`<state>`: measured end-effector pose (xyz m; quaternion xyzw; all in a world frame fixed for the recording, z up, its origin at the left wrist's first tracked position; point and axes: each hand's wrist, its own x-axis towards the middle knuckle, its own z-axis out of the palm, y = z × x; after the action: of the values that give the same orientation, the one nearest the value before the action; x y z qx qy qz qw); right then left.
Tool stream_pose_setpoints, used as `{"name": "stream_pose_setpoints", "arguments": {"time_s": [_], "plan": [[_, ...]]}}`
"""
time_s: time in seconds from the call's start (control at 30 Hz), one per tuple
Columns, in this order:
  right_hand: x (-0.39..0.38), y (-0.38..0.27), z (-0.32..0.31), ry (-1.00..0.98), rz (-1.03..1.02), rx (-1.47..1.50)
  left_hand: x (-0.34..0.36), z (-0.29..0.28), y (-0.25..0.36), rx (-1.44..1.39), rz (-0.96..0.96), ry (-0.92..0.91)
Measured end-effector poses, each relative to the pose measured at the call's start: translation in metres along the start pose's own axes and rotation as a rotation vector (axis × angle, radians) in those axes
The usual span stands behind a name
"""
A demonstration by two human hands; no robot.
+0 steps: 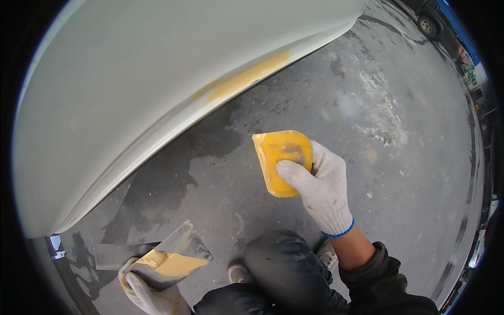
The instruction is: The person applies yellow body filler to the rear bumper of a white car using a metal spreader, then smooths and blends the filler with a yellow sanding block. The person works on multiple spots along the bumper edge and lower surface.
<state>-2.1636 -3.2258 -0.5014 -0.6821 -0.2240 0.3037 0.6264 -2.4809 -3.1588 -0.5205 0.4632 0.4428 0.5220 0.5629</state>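
Note:
My right hand (323,184), in a white knit glove with a blue cuff, grips a yellow putty spreader (275,176) above the floor, thumb on its near face. Pale filler coats the spreader's left edge. Low on the left, my gloved left hand (149,294) holds a flat mixing plate (191,241) by its near side, tilted. A smooth mass of cream-yellow body filler (178,265) lies on it. A dark flat strip (113,257) juts out left of the plate; whether it is a separate piece I cannot tell. Some left fingers are hidden beneath the plate.
A pale grey-white car body panel (121,94) fills the upper left. Along its lower sill runs a patch of yellow filler (247,76). The grey concrete floor (420,199) has dark wet patches and white smears. My bent knees (289,268) are below; a vehicle wheel (427,26) shows far right.

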Motion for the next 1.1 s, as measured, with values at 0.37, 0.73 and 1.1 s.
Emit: {"name": "stream_pose_setpoints", "arguments": {"time_s": [0.37,0.73,1.1], "plan": [[0.010,0.001,-0.034,-0.059,0.044,0.449,0.019,0.075,0.023,0.074,-0.028,-0.131],[0.004,-0.015,-0.043,-0.336,0.074,0.575,0.019,0.113,0.034,0.279,-0.052,-0.136],[-0.006,-0.013,-0.036,-0.363,0.189,0.677,0.006,0.098,0.033,0.160,-0.083,-0.109]]}}
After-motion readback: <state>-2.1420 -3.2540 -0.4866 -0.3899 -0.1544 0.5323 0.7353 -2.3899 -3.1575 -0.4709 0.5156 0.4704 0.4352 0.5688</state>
